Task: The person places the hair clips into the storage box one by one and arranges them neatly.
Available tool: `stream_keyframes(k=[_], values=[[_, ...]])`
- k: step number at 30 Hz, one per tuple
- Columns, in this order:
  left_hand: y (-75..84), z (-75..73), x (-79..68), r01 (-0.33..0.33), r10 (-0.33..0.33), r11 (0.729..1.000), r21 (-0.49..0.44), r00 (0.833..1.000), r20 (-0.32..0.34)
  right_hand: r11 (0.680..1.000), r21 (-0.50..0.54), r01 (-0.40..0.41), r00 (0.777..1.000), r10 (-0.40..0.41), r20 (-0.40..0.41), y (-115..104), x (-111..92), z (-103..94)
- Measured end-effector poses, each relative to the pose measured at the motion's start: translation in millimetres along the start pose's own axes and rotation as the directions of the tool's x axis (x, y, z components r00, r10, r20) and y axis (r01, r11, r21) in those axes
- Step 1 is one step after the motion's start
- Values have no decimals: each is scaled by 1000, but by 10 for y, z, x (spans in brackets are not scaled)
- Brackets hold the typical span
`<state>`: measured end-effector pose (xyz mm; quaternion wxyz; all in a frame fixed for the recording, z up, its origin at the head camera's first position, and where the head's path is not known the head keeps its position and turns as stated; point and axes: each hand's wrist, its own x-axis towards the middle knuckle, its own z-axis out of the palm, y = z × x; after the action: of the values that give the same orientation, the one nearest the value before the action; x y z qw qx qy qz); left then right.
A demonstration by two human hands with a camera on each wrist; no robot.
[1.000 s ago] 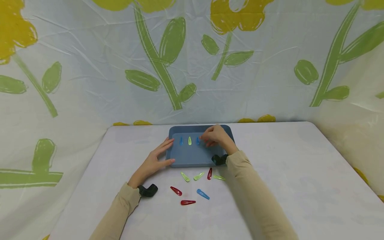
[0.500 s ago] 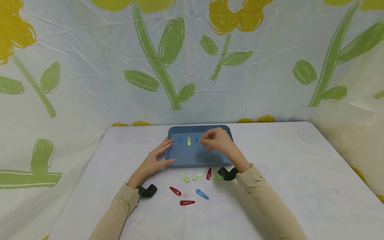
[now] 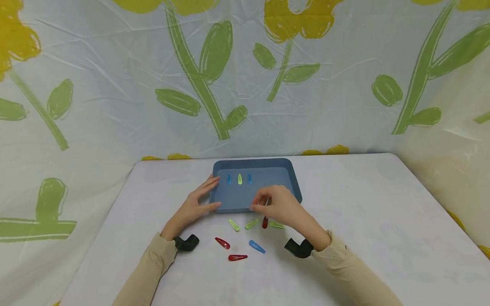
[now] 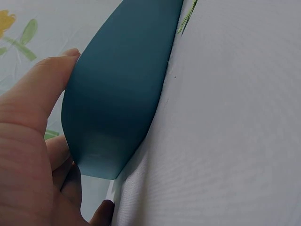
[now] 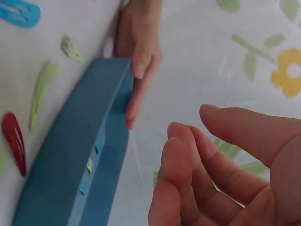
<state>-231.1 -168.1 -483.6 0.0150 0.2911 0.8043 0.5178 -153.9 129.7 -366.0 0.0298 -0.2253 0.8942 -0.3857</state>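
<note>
A blue-grey tray point(image 3: 235, 197) lies on the white-covered table. Inside it, a blue hair clip point(image 3: 229, 179), a light green hair clip point(image 3: 240, 179) and another blue hair clip point(image 3: 249, 179) stand upright in a row near the back. My left hand point(image 3: 194, 205) rests against the tray's left end, fingers spread and fingertips at the rim. Over the tray's front edge hovers my right hand point(image 3: 281, 207), bent fingers apart from the thumb and nothing between them in the right wrist view. Just below it lies a red hair clip point(image 3: 265, 223), beside a green hair clip point(image 3: 277, 225).
Two more green clips point(image 3: 234, 225) lie in front of the tray. Nearer the front are a red clip point(image 3: 222, 243), a second red clip point(image 3: 237, 257) and a blue clip point(image 3: 257, 246). A flower-patterned curtain point(image 3: 329, 110) hangs behind the table.
My right hand has drawn back from the row of clips in the tray toward the tray's front edge. The left hand has stayed at the tray's left end.
</note>
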Motion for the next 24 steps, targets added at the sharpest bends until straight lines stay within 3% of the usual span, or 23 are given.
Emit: stream_keyframes(k=[5,9,13,18,24], values=[[-9,-8,-8,-4,4,1000,2,1000,11,999,-33,8,996,-5,90,17,-78,138],[202,-9,-17,4,-4,1000,-4,1000,16,999,-52,12,981,-1,192,69,-92,232],[352,-10,-30,18,-17,1000,-22,1000,24,993,-113,-28,955,59,291,90,-105,321],[352,-17,-38,19,-18,1000,-22,1000,21,974,-220,-63,940,132,316,91,-134,420],[361,-32,-45,27,-27,1000,-16,999,26,974,-207,-95,921,165,353,126,-140,492]])
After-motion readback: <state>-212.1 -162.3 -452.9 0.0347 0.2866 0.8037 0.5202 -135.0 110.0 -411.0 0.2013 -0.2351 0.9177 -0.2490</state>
